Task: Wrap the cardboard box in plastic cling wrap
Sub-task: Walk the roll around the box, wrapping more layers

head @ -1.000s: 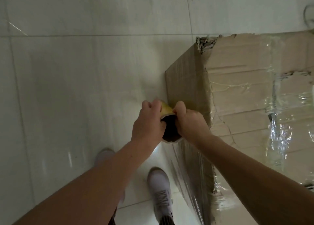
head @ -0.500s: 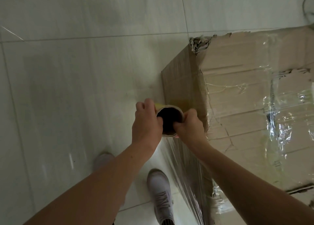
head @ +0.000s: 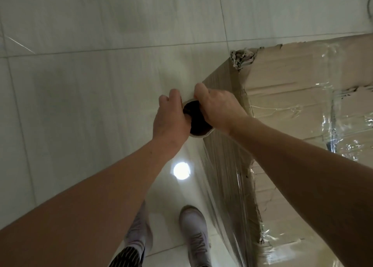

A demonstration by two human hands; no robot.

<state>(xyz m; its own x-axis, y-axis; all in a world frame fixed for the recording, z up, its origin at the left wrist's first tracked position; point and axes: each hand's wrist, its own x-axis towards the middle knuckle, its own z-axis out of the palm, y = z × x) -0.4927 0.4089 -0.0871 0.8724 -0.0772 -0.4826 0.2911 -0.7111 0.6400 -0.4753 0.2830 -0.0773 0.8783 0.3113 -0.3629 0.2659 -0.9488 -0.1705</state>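
Note:
A large worn cardboard box [head: 298, 97] stands on the tiled floor at the right, its top patched with shiny tape and film. Its far corner [head: 242, 59] is torn and frayed. I hold a cling wrap roll [head: 196, 120] upright beside the box's left side, looking down its dark core. My left hand [head: 171, 117] grips the roll from the left and my right hand [head: 218, 109] grips it from the right. A sheet of clear film [head: 228, 178] stretches from the roll back along the box's left face towards me.
Pale glossy floor tiles [head: 90, 95] spread out to the left and beyond the box. My two light sneakers [head: 194, 234] stand close to the box's near left side. A lamp's bright reflection [head: 181, 170] shines on the floor between my arms.
Both hands have carried the roll forward along the box's left side towards the torn corner, drawing out more film. The view has shifted so the box sits lower and farther right.

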